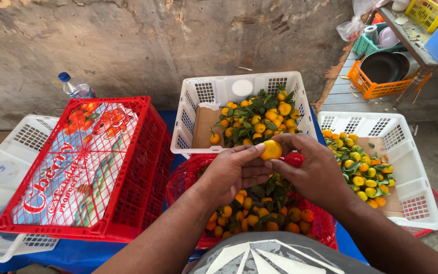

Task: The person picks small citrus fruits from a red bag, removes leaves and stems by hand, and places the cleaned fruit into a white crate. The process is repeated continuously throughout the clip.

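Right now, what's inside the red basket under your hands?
Small orange citrus fruits with green leaves fill the red basket. Both hands, left hand and right hand, cover its middle, so the bottom is hidden.

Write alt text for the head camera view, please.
Both hands, left hand and right hand, hold one small orange citrus fruit above a red plastic basket of leafy citrus fruit. White plastic crates with more fruit stand behind.

Red basket [325,223] mostly hidden under both hands; left white crate [6,167] cut off by frame edge; bottle [75,89] half behind red crate [92,167].
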`<state>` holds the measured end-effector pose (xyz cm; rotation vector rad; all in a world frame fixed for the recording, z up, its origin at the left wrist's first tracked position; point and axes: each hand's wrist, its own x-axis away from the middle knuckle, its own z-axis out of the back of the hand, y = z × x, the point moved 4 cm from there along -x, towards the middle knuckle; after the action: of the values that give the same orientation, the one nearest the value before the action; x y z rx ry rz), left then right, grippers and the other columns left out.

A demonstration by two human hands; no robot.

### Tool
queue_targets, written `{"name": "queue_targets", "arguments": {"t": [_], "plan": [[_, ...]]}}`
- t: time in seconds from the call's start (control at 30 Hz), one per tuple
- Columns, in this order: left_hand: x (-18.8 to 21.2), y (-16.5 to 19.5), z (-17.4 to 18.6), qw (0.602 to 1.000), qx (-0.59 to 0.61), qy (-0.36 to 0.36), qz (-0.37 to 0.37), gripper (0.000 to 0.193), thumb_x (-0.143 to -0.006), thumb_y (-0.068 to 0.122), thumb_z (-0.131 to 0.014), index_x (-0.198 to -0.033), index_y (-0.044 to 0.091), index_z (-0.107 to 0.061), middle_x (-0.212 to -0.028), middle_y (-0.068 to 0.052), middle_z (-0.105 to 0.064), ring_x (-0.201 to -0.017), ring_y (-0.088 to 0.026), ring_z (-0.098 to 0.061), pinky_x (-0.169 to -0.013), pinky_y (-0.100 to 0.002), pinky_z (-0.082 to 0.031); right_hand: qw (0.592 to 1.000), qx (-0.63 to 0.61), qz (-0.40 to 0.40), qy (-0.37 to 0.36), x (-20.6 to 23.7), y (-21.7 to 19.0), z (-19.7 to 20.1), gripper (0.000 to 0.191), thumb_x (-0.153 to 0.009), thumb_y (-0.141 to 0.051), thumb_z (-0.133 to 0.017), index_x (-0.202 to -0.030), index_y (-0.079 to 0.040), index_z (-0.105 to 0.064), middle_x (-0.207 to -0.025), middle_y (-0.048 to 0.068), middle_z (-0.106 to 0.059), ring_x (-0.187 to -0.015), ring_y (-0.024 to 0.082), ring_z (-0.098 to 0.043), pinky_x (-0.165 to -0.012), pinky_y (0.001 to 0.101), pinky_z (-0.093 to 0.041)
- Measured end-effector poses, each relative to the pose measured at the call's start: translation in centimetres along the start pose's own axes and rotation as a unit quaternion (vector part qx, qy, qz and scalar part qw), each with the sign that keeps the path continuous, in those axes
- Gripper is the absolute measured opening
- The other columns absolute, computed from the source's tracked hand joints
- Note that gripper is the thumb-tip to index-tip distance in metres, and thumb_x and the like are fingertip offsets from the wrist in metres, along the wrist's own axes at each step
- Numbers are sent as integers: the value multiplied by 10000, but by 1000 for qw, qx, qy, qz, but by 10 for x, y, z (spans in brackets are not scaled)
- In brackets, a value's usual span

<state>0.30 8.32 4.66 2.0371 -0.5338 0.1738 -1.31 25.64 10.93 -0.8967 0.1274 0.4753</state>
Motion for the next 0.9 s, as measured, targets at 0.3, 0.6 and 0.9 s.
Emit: {"name": "queue_targets", "arguments": {"t": [0.3, 0.6, 0.9], "plan": [[7, 3, -1, 996, 68, -51, 16, 313, -1024, 267, -530, -1238, 79, -659, -1104, -45, -768, -1031, -157, -730, -933, -359, -567, 995, -91, -28, 14, 2, 8, 0, 434, -862, -246, -758, -1229, -26, -686, -1013, 62, -752, -938, 191, -727, -854, 307, -562], [-7, -23, 34, 995, 40, 61, 64, 429, -994, 390, -542, -1241, 64, -671, -1084, -101, -764, -977, -189, -729, -914, -377, -575, 774, -585, -230, -72, 0, 39, -10, 286, -1025, -227, -554, -1184, -14, -660, -1048, 122, -713, -1038, 247, -682, -937, 429, -517], [-23, -123, 138, 808, -562, 172, 22, 287, -787, 251, -745, -1028, 94, -736, -1018, -119, -740, -999, -300, -727, -907, -404, -568, 764, -590, -244, -88, 4, 81, -25, 237, -998, -240, -618, -1034, -7, -645, -954, 99, -690, -853, 218, -676, -706, 365, -536]]}}
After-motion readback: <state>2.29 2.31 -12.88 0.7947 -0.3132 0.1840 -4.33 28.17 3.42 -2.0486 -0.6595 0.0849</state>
